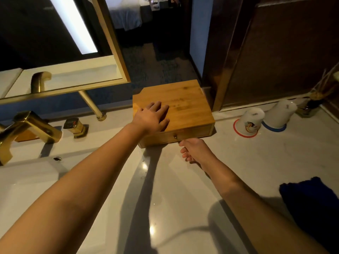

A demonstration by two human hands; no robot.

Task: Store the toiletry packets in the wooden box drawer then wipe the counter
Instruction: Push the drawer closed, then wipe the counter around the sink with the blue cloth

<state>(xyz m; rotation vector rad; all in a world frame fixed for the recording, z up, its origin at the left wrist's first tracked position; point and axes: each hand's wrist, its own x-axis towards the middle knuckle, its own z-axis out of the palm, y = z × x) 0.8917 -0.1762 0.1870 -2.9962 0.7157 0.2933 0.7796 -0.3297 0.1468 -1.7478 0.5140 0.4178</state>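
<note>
A wooden box (183,103) stands on the pale counter (165,198) near the back wall. Its front drawer (192,133) is closed, with a small knob (175,136) in the middle. My left hand (152,118) lies flat on the box's lid at its near left corner, fingers spread. My right hand (194,150) hovers just below the drawer front, fingers loosely curled, a fingertip close to the knob; nothing is in it. No toiletry packets are in view. A dark blue cloth (311,202) lies on the counter at the right.
A gold faucet (27,129) with a handle (76,127) stands over the white sink (27,180) at the left. Two upturned white cups (251,121) (279,114) and a reed diffuser (311,105) stand right of the box. A gold-framed mirror (60,79) hangs above.
</note>
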